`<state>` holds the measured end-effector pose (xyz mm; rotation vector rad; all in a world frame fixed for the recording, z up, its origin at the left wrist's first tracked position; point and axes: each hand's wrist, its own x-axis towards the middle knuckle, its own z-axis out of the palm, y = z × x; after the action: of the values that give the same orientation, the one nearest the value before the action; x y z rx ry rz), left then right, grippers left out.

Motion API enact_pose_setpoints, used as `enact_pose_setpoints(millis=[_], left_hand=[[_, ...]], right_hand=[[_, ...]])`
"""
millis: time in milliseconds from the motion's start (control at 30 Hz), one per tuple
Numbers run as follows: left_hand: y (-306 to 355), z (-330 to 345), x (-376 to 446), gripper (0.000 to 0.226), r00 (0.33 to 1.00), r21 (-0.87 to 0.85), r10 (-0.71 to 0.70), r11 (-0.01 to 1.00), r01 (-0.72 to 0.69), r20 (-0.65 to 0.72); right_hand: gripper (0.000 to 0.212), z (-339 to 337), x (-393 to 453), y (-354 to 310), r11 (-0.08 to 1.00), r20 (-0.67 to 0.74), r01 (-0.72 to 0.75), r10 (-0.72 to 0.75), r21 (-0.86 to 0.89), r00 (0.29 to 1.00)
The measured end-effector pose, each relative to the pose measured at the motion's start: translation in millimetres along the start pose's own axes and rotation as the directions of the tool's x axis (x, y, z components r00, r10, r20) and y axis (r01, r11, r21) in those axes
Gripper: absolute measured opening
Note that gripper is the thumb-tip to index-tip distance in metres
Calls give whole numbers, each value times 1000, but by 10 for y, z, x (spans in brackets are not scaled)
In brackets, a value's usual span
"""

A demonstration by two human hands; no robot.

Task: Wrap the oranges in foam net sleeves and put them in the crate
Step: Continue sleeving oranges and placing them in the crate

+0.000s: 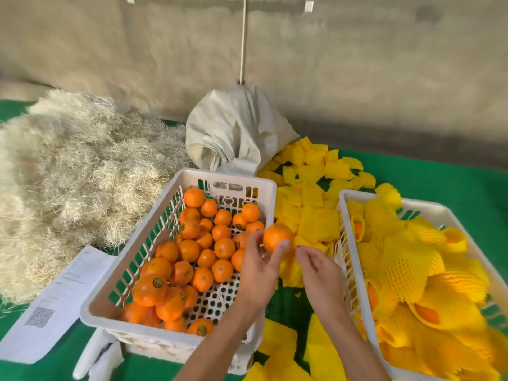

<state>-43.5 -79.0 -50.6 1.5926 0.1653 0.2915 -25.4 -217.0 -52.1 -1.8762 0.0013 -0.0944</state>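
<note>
Left hand [261, 266] pinches an orange [276, 237] — right hand [319, 266] loosely curled, holding nothing — sheet [63, 295] text unreadable

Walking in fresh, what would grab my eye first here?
Probably the bare orange that the left hand holds up at centre, above the white slatted plastic crate of loose oranges. Right of it, a second white crate brims with fruit in yellow foam net sleeves. A pale straw-like heap fills the left.
</note>
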Motion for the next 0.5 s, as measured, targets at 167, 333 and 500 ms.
enact_pose_setpoints(millis=[167,333,500], left_hand=[[-45,194,-16,54,989,-130,-43,991,24,-141],[-90,169,10,59,981,-111,-54,993,33,-185],[-72,175,17,65,965,-122,-78,991,49,-250]], right_hand=[[40,-106,-159,-25,973,218,-30,-21,229,976],[44,-88,-221,-55,984,197,7,-42,178,979],[38,-77,-218,7,989,93,-2,-12,148,996]])
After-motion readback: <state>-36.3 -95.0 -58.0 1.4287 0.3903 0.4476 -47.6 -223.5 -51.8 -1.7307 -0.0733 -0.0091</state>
